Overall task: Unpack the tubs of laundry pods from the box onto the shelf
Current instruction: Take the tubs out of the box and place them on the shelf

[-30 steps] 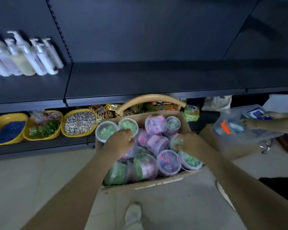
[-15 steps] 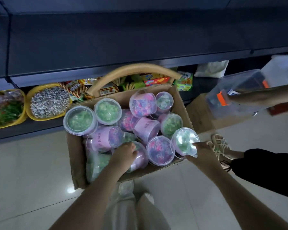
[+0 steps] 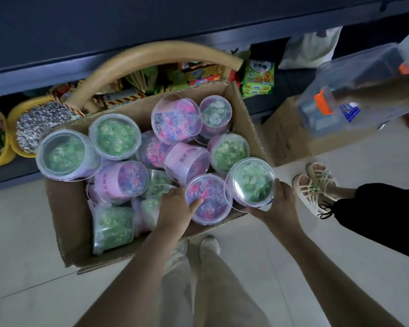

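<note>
The scene is dimly, flatly lit, with a cool bluish cast. The dark shelf [image 3: 151, 27] is left almost without detail. Soft glare is seen on the lids of the tubs [image 3: 64, 153]; only faint shadows are thrown on the floor tiles [image 3: 21, 244]. The clear plastic container [image 3: 354, 90] at right is smeared by motion blur, and straight lines are bowed near the borders.

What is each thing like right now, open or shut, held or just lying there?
Cardboard box: open on top, standing on the floor.
Purple tub: lid on, gripped by the left hand.
Green tub: lid on, held by the right hand.
Other tubs: lids on, some upright, some on their sides.
Clear bin: held off the floor by another person's arm.
</note>
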The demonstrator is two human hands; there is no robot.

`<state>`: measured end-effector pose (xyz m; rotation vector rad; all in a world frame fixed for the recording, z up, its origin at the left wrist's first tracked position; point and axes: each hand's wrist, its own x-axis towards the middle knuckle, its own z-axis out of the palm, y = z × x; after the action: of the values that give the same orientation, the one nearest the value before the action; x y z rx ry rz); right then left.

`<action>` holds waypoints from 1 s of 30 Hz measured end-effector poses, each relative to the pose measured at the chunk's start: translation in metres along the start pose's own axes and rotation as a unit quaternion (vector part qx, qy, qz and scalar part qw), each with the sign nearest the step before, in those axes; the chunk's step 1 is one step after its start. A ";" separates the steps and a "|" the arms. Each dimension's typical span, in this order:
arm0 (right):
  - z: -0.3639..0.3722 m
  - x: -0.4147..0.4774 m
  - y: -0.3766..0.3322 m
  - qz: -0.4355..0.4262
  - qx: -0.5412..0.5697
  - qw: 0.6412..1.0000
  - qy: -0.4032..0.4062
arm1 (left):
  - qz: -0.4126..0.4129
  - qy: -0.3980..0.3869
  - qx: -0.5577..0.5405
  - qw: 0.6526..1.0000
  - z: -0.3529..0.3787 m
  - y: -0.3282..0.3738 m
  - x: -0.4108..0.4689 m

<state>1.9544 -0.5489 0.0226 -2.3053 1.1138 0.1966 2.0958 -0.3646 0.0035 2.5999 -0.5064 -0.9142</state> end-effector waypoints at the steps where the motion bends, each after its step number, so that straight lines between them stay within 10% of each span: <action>1: 0.004 0.004 0.003 0.002 -0.007 1.000 0.006 | -0.007 0.005 0.004 1.000 0.003 0.001 0.001; 13: 0.020 0.028 0.016 -0.036 -0.009 0.999 0.031 | -0.103 0.047 -0.198 0.974 0.013 0.008 -0.001; 30: -0.018 0.027 -0.049 -0.034 0.110 0.991 0.063 | -0.138 0.096 -0.204 0.965 -0.056 0.015 -0.025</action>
<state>2.0073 -0.5524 0.0484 -2.1762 1.0596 -0.0951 2.1106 -0.3555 0.0647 2.3711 0.0940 -0.7412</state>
